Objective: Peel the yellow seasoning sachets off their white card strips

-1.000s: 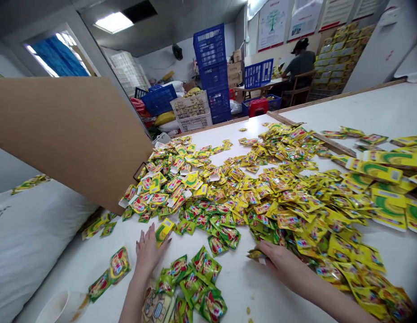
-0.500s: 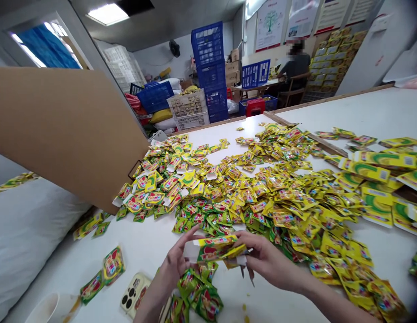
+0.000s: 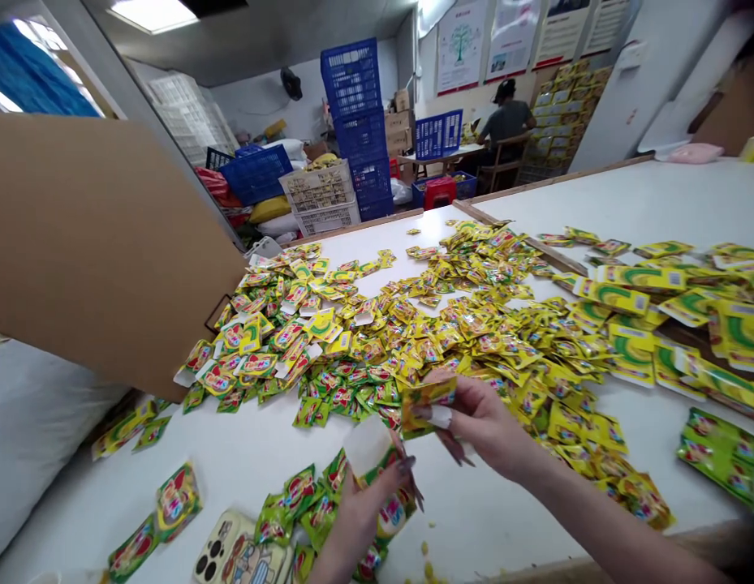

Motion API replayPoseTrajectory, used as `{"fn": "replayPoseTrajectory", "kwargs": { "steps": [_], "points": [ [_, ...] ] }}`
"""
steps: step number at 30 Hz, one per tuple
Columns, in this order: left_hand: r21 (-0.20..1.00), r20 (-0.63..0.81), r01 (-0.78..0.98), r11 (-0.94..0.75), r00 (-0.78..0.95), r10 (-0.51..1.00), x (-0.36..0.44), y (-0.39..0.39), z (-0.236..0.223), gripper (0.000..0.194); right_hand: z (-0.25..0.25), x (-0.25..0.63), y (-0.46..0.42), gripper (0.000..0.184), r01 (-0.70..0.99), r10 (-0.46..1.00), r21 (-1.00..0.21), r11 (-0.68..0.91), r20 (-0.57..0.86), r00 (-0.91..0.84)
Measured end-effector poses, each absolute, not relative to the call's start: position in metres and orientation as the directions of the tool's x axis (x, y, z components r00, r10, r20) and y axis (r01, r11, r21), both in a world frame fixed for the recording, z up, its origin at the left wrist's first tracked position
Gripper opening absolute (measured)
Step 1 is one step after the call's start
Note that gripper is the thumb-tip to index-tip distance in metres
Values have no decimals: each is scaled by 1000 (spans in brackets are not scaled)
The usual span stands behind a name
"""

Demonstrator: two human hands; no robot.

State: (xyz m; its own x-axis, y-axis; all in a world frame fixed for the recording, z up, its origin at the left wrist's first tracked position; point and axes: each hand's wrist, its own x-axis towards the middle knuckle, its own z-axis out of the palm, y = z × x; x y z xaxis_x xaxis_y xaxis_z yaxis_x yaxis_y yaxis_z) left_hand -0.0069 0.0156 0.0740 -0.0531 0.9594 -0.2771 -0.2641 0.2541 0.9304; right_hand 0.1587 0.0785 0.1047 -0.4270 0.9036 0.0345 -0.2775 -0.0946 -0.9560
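Note:
My left hand [image 3: 370, 507] is closed around a small printed box [image 3: 396, 509], green, red and yellow, whose white end flap [image 3: 368, 446] stands up. Just above and to the right, my right hand [image 3: 483, 422] pinches a yellow packet [image 3: 426, 403] between thumb and fingers. Packet and box are close together; whether they touch I cannot tell. Several green packets [image 3: 300, 491] lie on the white table beneath and left of my left hand. Beyond both hands spreads a large heap of yellow packets [image 3: 474, 324], with more green packets [image 3: 346, 393] at its near edge.
A phone in a cartoon case [image 3: 246, 551] lies at the lower left, beside two printed boxes [image 3: 177, 499]. Small flat boxes [image 3: 260, 361] pile by a large cardboard sheet [image 3: 109, 243]. More yellow boxes [image 3: 632, 349] are at right. A person [image 3: 507, 118] sits behind, near blue crates [image 3: 358, 122].
My hands, formerly both at the box, have separated slightly. The left has lowered and tilted the box upright; the right now holds up a yellow packet. The view has shifted to the right.

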Motion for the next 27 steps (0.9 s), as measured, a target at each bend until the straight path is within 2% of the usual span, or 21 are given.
{"fn": "replayPoseTrajectory", "kwargs": {
  "steps": [2, 5, 9, 12, 14, 18, 22, 27],
  "points": [
    [923, -309, -236, 304, 15, 951, -1, 13, 74, 36, 114, 151, 79, 13, -233, 867, -972, -1, 115, -485],
    [937, -314, -140, 319, 57, 948, 3, 11, 74, 34, 118, 147, 80, 5, -24, 793, -980, 197, 174, -584],
    [951, -303, 98, 292, 133, 944, 3, 11, 71, 23, 118, 154, 77, 24, 316, 699, -862, 397, 61, -713],
    [951, -304, 123, 285, 186, 934, 4, 14, 67, 17, 126, 159, 73, 31, 441, 661, -757, 483, -15, -750],
    [958, -286, 83, 274, 204, 936, 3, 15, 65, 17, 133, 162, 72, 35, 440, 623, -746, 500, -43, -781],
    [962, -271, 78, 261, 170, 947, -1, 17, 63, 16, 137, 166, 70, 49, 332, 589, -838, 434, -15, -808],
    [970, -220, 143, 196, 172, 960, -2, 15, 61, 11, 122, 159, 66, 14, 303, 724, -879, 368, 67, -686],
    [969, -230, 152, 197, 240, 943, 5, 14, 62, 11, 112, 154, 59, 25, 359, 735, -840, 406, 67, -675]
  ]
}}
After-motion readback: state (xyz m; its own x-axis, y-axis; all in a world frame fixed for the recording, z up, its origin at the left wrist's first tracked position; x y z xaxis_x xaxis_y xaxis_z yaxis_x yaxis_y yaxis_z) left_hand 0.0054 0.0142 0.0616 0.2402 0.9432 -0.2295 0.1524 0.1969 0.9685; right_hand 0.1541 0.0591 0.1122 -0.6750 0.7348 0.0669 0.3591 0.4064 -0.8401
